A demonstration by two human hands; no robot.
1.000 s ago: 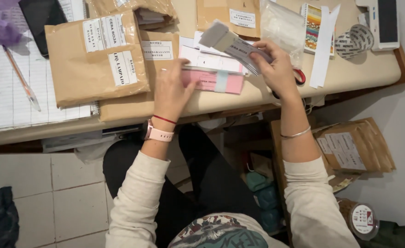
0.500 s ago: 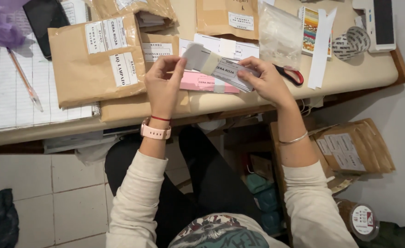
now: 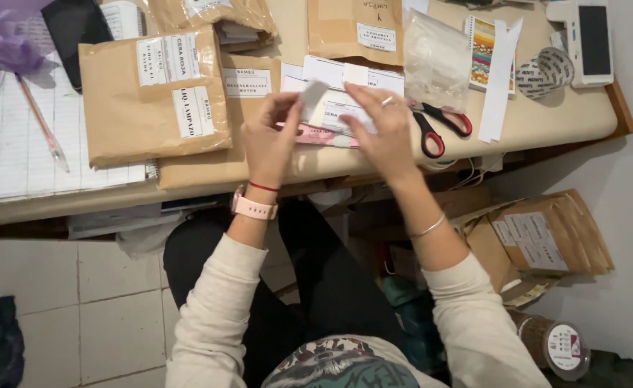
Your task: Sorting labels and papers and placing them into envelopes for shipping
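Keep your left hand (image 3: 270, 136) pinching the loose label (image 3: 312, 94) by its edge while your right hand (image 3: 381, 126), fingers flat, steadies the label stack (image 3: 338, 115) beneath it.

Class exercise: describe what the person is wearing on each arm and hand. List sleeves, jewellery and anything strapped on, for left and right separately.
Both arms wear cream knitted sleeves pushed up the forearm. The left hand has a pale pink watch strapped at the wrist, with a thin red cord bracelet just above it. The right hand has a ring on one finger and a slim silver bangle.
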